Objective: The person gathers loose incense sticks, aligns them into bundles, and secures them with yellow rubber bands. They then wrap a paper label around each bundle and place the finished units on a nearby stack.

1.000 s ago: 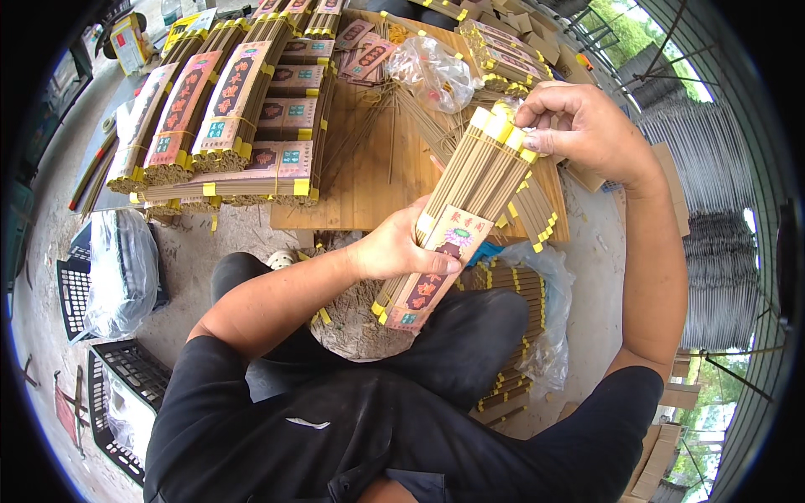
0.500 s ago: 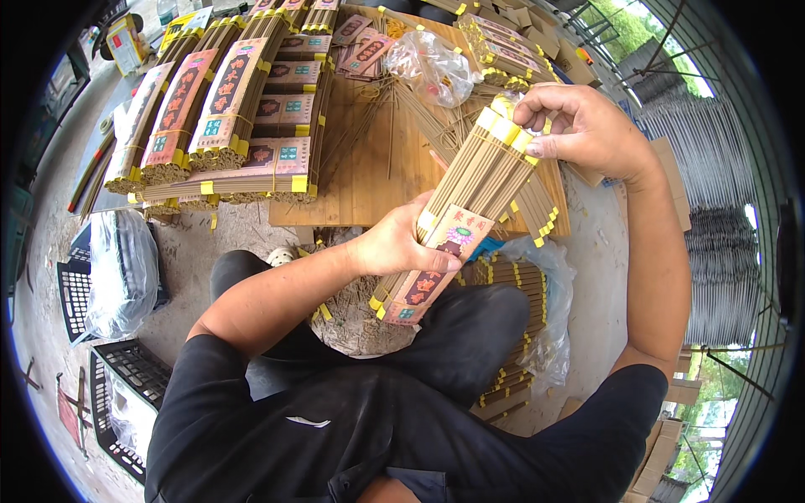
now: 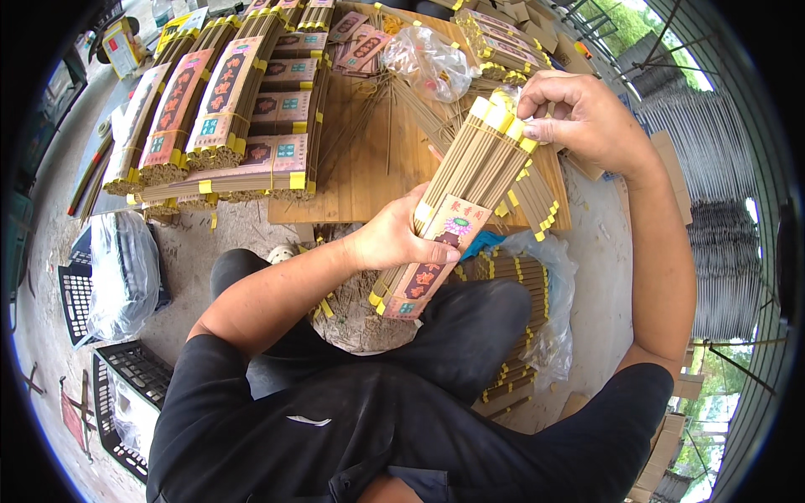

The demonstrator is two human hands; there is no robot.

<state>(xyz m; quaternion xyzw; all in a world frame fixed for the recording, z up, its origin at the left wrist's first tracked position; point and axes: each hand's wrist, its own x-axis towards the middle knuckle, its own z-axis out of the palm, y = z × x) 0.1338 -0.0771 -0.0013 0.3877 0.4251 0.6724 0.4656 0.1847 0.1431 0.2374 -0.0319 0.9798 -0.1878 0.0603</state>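
A bundle of incense sticks [image 3: 478,163] with yellow ends slants up over my lap, a pink printed paper label [image 3: 444,243] on its lower half. My left hand [image 3: 402,235] is wrapped around its middle, thumb across the label. At the upper end my right hand [image 3: 566,113] has thumb and fingers pinched together beside the yellow ends. A thin rubber band [image 3: 495,132] crosses the sticks there and runs toward those fingertips; what lies between them is partly hidden. Below the bundle stands a round stump-like block [image 3: 360,323].
Labelled incense bundles [image 3: 222,105] are stacked left on the wooden table [image 3: 360,159]. Loose sticks [image 3: 537,201], paper labels [image 3: 362,49] and a clear plastic bag [image 3: 428,63] lie on it. More sticks [image 3: 511,285] sit in plastic by my knee. Black crates [image 3: 126,394] stand at left.
The bundle and both hands have shifted only slightly. My right hand has edged up a little at the upper end, still pinching; my left grip is unchanged.
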